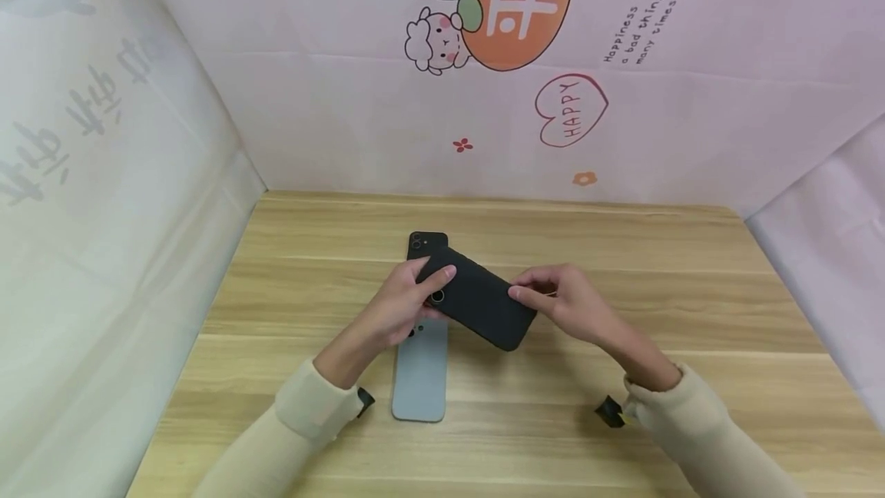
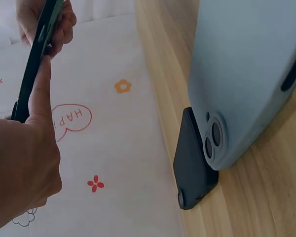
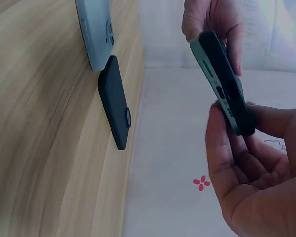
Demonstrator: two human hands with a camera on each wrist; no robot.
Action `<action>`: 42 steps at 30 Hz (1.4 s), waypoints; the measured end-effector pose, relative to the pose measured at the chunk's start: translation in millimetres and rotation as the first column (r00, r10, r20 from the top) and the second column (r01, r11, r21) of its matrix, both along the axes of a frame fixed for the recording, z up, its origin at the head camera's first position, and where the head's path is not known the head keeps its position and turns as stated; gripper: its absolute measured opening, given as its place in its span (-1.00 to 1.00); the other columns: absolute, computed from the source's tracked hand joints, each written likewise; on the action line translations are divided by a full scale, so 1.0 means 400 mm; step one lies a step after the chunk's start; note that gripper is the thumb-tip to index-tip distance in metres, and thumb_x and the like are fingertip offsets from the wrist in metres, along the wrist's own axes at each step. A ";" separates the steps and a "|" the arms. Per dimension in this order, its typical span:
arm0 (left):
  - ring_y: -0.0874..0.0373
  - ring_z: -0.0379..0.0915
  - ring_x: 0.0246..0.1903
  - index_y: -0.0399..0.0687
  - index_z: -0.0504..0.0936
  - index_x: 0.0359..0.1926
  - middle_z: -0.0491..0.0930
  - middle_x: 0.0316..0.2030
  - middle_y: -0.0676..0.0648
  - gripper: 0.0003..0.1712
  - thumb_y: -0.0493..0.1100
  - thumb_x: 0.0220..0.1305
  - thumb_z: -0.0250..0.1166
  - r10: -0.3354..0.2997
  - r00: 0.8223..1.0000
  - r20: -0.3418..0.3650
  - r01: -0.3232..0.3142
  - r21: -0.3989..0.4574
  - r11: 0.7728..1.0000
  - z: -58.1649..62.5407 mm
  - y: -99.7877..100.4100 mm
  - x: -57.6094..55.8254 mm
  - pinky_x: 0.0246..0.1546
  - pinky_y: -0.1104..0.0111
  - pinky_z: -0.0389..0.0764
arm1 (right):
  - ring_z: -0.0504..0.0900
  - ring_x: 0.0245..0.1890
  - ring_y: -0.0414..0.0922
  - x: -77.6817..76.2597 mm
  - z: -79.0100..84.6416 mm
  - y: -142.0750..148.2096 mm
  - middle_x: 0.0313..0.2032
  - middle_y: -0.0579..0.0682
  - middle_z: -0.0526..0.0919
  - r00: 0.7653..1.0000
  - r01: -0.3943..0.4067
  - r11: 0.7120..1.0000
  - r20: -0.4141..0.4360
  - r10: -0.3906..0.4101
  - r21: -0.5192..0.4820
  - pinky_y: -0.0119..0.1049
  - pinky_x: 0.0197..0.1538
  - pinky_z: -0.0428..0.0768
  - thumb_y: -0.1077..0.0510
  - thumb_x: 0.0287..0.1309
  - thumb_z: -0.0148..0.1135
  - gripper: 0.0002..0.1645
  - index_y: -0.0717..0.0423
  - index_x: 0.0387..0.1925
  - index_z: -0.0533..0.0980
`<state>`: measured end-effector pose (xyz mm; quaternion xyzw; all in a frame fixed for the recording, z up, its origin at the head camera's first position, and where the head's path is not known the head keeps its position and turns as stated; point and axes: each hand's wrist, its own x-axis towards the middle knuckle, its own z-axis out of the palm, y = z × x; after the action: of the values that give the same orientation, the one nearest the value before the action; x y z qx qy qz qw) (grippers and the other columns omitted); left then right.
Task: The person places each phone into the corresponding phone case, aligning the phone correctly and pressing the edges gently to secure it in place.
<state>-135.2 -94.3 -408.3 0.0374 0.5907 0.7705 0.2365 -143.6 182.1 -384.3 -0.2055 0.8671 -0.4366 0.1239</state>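
A phone in a black case point(image 1: 484, 302) is held up above the table, tilted, with its back facing up. My left hand point(image 1: 401, 302) grips the camera end, thumb on the back. My right hand point(image 1: 570, 302) pinches the opposite end between thumb and fingers. In the right wrist view the phone's pale green edge point(image 3: 214, 74) and charging port show beside the black case; whether the case sits fully on it, I cannot tell. Beneath my left hand a light blue phone point(image 1: 420, 379) lies on the table, camera end away from me. Beyond it lies a black phone point(image 1: 433, 239).
The wood-grain table point(image 1: 311, 244) is enclosed by a printed white cloth point(image 1: 346, 121) at the back and plain-looking cloth at the sides. Small black pieces point(image 1: 610, 411) show at both sleeve cuffs.
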 end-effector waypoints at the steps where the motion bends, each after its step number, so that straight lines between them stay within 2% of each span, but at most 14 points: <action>1: -0.12 0.71 0.10 -0.41 0.42 0.38 0.61 0.21 -0.40 -0.56 -0.21 0.67 0.09 0.012 1.000 0.005 -0.013 0.016 1.000 0.001 0.000 0.001 0.06 -0.02 0.73 | 0.75 -0.24 -0.13 -0.001 0.000 0.000 -0.16 0.03 0.81 1.000 0.026 1.000 0.008 -0.026 -0.015 -0.31 -0.16 0.73 0.16 0.46 0.34 -0.83 0.17 -0.12 0.77; 4: -0.12 0.66 0.16 -0.40 0.37 0.43 0.54 0.29 -0.40 -0.53 -0.21 0.68 0.07 0.059 0.998 0.017 -0.060 0.060 0.996 0.006 0.003 0.006 0.09 -0.04 0.71 | 0.77 -0.32 -0.09 -0.006 0.001 0.004 -0.21 0.06 0.82 0.995 0.084 0.994 0.054 -0.081 -0.066 -0.29 -0.18 0.75 0.13 0.45 0.36 -0.79 0.20 -0.10 0.76; 8: -0.13 0.61 0.22 -0.40 0.32 0.45 0.50 0.33 -0.40 -0.51 -0.21 0.68 0.05 0.132 0.990 0.040 -0.136 0.099 0.986 0.015 0.009 0.012 0.12 -0.05 0.69 | 0.81 -0.35 -0.03 -0.011 0.002 0.008 -0.26 0.09 0.81 0.977 0.144 0.974 0.182 -0.112 -0.176 -0.22 -0.14 0.80 0.08 0.47 0.35 -0.69 0.30 -0.05 0.73; 11: -0.12 0.61 0.21 -0.41 0.31 0.44 0.50 0.31 -0.39 -0.52 -0.22 0.68 0.05 0.161 0.985 0.055 -0.166 0.114 0.979 0.019 0.012 0.015 0.11 -0.04 0.70 | 0.82 -0.34 -0.05 -0.016 -0.004 0.008 -0.26 0.07 0.80 0.955 0.178 0.939 0.283 -0.092 -0.294 -0.18 -0.14 0.81 0.13 0.49 0.31 -0.68 0.39 -0.08 0.70; 14: -0.11 0.62 0.21 -0.40 0.31 0.45 0.50 0.31 -0.39 -0.51 -0.22 0.68 0.06 0.165 0.984 0.064 -0.171 0.115 0.978 0.021 0.013 0.016 0.11 -0.04 0.70 | 0.81 -0.35 -0.11 -0.021 -0.012 0.009 -0.26 0.06 0.79 0.941 0.196 0.899 0.333 -0.061 -0.390 -0.18 -0.18 0.82 0.22 0.50 0.27 -0.71 0.47 -0.12 0.69; 17: -0.10 0.60 0.23 -0.39 0.30 0.46 0.49 0.32 -0.38 -0.50 -0.21 0.68 0.07 0.150 0.987 0.061 -0.156 0.112 0.981 0.023 0.009 0.018 0.12 -0.02 0.70 | 0.81 -0.37 -0.12 -0.024 -0.012 0.012 -0.30 0.04 0.80 0.945 0.188 0.889 0.323 -0.048 -0.417 -0.20 -0.21 0.81 0.24 0.50 0.26 -0.72 0.47 -0.16 0.70; 20: -0.06 0.62 0.20 -0.38 0.30 0.46 0.50 0.33 -0.37 -0.50 -0.22 0.66 0.08 0.121 0.991 0.060 -0.127 0.103 0.987 0.023 0.004 0.020 0.09 0.05 0.73 | 0.81 -0.38 -0.12 -0.024 -0.006 0.015 -0.33 0.02 0.80 0.955 0.169 0.905 0.291 -0.053 -0.391 -0.20 -0.22 0.81 0.23 0.49 0.28 -0.71 0.47 -0.17 0.70; 25: 0.04 0.70 0.06 -0.39 0.33 0.41 0.58 0.25 -0.34 -0.53 -0.25 0.64 0.11 0.083 0.994 0.065 -0.089 0.084 0.993 0.022 -0.001 0.023 -0.06 0.23 0.79 | 0.78 -0.40 -0.15 -0.022 0.003 0.019 -0.38 -0.02 0.79 0.967 0.147 0.922 0.248 -0.058 -0.359 -0.21 -0.26 0.81 0.28 0.47 0.28 -0.72 0.54 -0.17 0.67; 32: 0.11 0.75 -0.06 -0.39 0.37 0.36 0.66 0.13 -0.25 -0.55 -0.27 0.60 0.18 0.070 0.993 0.100 -0.079 0.081 0.994 0.016 0.004 0.023 -0.12 0.27 0.80 | 0.78 -0.44 -0.14 -0.019 0.011 0.026 -0.36 -0.04 0.80 0.977 0.121 0.931 0.207 -0.051 -0.344 -0.22 -0.32 0.80 0.33 0.44 0.28 -0.77 0.54 -0.18 0.68; 37: 0.11 0.74 -0.03 -0.33 0.35 0.40 0.65 0.15 -0.24 -0.56 -0.26 0.63 0.13 0.089 0.992 0.088 -0.098 0.094 0.991 0.019 0.008 0.024 -0.12 0.28 0.79 | 0.77 -0.40 -0.14 -0.019 0.011 0.018 -0.34 0.00 0.79 0.957 0.189 0.902 0.277 -0.081 -0.389 -0.22 -0.28 0.80 0.26 0.46 0.30 -0.77 0.42 -0.19 0.72; 39: 0.08 0.72 0.03 -0.31 0.35 0.41 0.62 0.20 -0.25 -0.56 -0.26 0.64 0.12 0.115 0.990 0.079 -0.123 0.099 0.988 0.021 0.010 0.024 -0.06 0.24 0.79 | 0.77 -0.37 -0.15 -0.018 0.009 0.013 -0.31 0.01 0.79 0.946 0.229 0.883 0.308 -0.103 -0.409 -0.23 -0.25 0.80 0.22 0.46 0.32 -0.78 0.35 -0.20 0.73; 42: 0.03 0.69 0.10 -0.30 0.35 0.42 0.58 0.26 -0.28 -0.55 -0.27 0.64 0.12 0.161 0.985 0.065 -0.167 0.102 0.981 0.023 0.013 0.024 0.02 0.16 0.77 | 0.78 -0.33 -0.15 -0.013 0.001 0.006 -0.26 0.04 0.78 0.936 0.255 0.874 0.333 -0.116 -0.413 -0.18 -0.19 0.82 0.21 0.45 0.34 -0.78 0.36 -0.20 0.72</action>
<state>-125.5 -89.2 -399.1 -0.0203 0.5427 0.8188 0.1862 -148.8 184.6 -383.8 -0.0752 0.7296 -0.6608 0.1591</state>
